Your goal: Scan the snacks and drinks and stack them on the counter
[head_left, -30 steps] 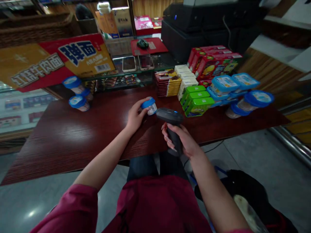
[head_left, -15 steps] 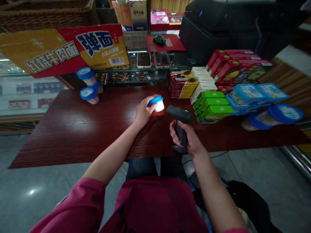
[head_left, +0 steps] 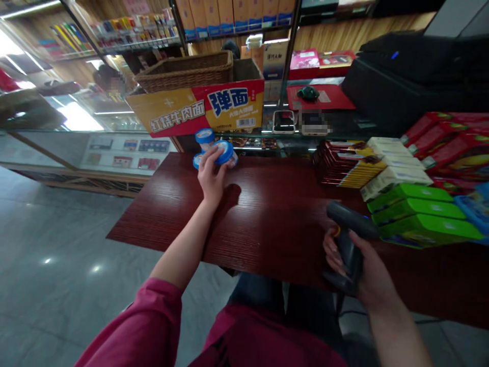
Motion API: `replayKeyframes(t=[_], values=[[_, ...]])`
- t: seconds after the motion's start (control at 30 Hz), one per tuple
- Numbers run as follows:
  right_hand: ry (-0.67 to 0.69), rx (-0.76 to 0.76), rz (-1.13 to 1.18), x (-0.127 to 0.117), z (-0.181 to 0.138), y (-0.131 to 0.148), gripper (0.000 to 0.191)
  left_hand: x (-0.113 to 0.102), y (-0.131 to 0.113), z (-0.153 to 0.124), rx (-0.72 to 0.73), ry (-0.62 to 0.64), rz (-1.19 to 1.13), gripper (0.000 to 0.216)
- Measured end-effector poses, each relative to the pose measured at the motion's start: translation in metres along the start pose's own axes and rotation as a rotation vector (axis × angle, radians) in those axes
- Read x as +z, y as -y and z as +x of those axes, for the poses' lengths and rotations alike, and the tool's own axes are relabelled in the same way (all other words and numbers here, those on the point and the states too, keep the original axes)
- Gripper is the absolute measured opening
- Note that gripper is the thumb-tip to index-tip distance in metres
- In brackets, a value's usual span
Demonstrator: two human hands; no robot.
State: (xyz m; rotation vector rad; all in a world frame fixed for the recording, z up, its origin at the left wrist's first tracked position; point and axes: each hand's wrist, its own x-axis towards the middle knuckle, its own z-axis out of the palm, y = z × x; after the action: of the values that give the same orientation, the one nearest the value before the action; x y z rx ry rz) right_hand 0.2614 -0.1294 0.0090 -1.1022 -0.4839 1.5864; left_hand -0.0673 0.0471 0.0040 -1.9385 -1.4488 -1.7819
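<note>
My left hand (head_left: pixel 211 176) is closed around a small tub with a blue lid (head_left: pixel 224 152), held above the dark red wooden counter (head_left: pixel 263 224). Just behind it, two more tubs of the same kind show: an upper tub (head_left: pixel 205 136) and a lower one (head_left: pixel 197 160), partly hidden by my fingers. My right hand (head_left: pixel 362 265) grips the handle of a black barcode scanner (head_left: pixel 351 239), whose head points left over the counter. The scanner sits close to a stack of green boxes (head_left: pixel 424 214).
Right of the middle stand dark red and yellow packets (head_left: pixel 344 165), cream boxes (head_left: pixel 397 163) and red boxes (head_left: pixel 454 137). A noodle carton (head_left: pixel 198 109) with a wicker basket (head_left: pixel 187 71) is at the back. Two phones, one a dark-screened phone (head_left: pixel 283 122), lie on the glass case behind.
My left hand has carried the tub left and back to the other tubs. The light on the tub is gone. My view has turned left; my right hand still holds the scanner.
</note>
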Motion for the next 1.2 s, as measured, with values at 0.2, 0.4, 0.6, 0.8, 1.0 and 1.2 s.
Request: replayKeyframes(t=[0.2,0.4,0.6,0.8,1.0,1.2], values=[[-0.12,0.016,-0.049,0.008,-0.001,0.001,0.032,-0.035,0.059,0.026,-0.167,-0.112,0.13,0.035],[-0.136,-0.003,-0.058,0.012,0.0,0.001,0.036,-0.04,0.083,0.026,-0.142,-0.032,0.081,0.031],[-0.135,-0.012,-0.055,0.006,0.002,-0.001,0.042,-0.041,0.079,0.028,-0.084,0.026,0.073,0.032],[-0.076,-0.035,-0.027,0.003,0.003,-0.001,0.039,-0.042,0.084,0.029,-0.036,0.059,0.07,0.033],[0.068,-0.077,0.131,-0.004,0.001,-0.009,0.032,-0.039,0.07,0.026,0.139,0.009,0.168,0.064],[0.167,-0.198,0.282,-0.04,-0.022,-0.017,0.032,0.015,-0.021,-0.017,0.401,0.254,-0.046,0.057]])
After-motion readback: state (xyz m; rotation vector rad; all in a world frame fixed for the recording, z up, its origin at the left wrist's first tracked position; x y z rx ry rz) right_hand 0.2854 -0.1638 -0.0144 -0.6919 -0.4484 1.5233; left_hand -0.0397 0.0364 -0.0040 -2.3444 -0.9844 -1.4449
